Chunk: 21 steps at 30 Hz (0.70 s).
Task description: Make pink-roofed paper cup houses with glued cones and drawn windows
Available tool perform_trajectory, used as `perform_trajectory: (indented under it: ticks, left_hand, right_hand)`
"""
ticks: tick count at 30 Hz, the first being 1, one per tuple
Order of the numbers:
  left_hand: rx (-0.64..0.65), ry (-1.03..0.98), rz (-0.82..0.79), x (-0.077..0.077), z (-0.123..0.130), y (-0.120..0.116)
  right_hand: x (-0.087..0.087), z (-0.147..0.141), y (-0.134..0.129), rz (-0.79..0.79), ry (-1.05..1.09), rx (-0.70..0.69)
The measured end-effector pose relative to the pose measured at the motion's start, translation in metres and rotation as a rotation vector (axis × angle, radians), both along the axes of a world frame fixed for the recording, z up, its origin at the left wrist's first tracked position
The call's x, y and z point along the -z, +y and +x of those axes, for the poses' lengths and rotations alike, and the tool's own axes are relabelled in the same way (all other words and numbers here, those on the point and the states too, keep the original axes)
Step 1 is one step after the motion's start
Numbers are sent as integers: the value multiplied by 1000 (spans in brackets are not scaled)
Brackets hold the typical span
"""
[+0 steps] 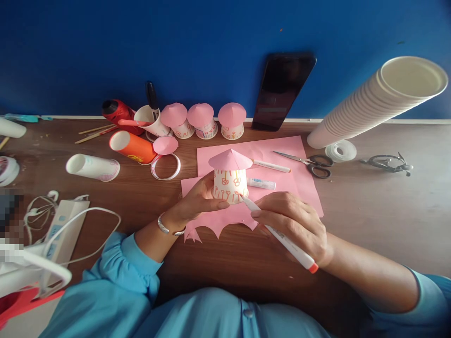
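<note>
My left hand (197,202) is closed around a small white paper cup (230,185) capped by a pink paper cone (230,159). Orange-red drawings of loops and stems run across the cup's side. In my right hand (296,225) is a white marker (287,244) with an orange-red end, held like a pen. Its tip touches or nearly touches the cup's lower right side. Beneath the hands lie pink paper sheets (292,188), one with scalloped cut edges. A capped marker (271,166) and a glue stick (261,183) rest on the paper behind the cup.
Scissors (313,164), a tape roll (341,151) and a tall stack of paper cups (369,103) stand right. A phone (283,91) leans on the blue wall. Several cone-topped cups (232,122) line the back. An orange cup (132,146) and power strip (63,234) are left.
</note>
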<state>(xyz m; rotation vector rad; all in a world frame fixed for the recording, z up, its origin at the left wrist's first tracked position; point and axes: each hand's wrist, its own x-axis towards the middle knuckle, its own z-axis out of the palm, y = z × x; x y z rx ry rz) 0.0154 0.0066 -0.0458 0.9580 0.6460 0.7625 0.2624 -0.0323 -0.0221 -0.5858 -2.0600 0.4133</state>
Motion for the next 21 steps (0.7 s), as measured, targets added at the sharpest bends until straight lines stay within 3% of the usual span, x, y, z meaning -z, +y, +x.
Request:
perform_trajectory:
  ticks: [7,15,21]
  left_hand:
    - [-37,55,-66,-3,-1,-1]
    - [-23,47,-69,6,-4,-1]
    - [11,25,-43,-6,1,1]
  right_hand:
    - [0,1,0,-7,-20,-4]
    - [-2,-1,2,14,-16,36]
    - [-2,1,1,3,-33,53]
